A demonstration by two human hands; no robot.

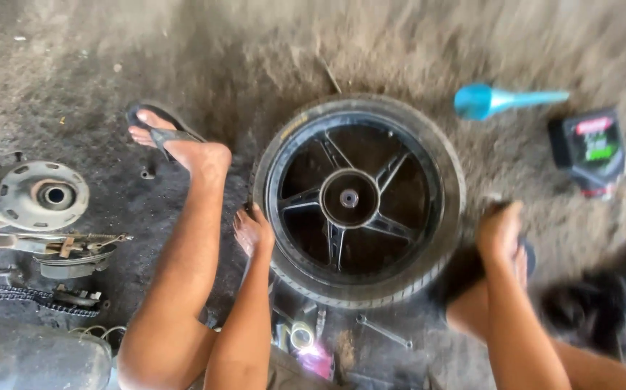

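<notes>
A: Wheel position?
B: The wheel [360, 201] lies flat on the dirt floor [400, 43], funnel [504, 100] at two o'clock.
A: Hands?
B: Left hand [254, 230] grips the tyre at nine o'clock. Right hand [501, 231] at four o'clock; blurred, grip indeterminate.

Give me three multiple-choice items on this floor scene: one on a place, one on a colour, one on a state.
1. Where does the funnel lie?
A. inside the wheel
B. on the ground beyond the wheel
C. in a hand

2. What colour is the funnel?
A. blue
B. red
C. yellow

3. How does the wheel rest?
A. upright
B. hung up
C. flat on the ground

Answers:
1 B, it lies on the dirt past the tyre, beside a dark bottle.
2 A, it is plainly light blue.
3 C, its spokes face up, with the left hand at its rim and the right hand blurred at the other side.
</notes>
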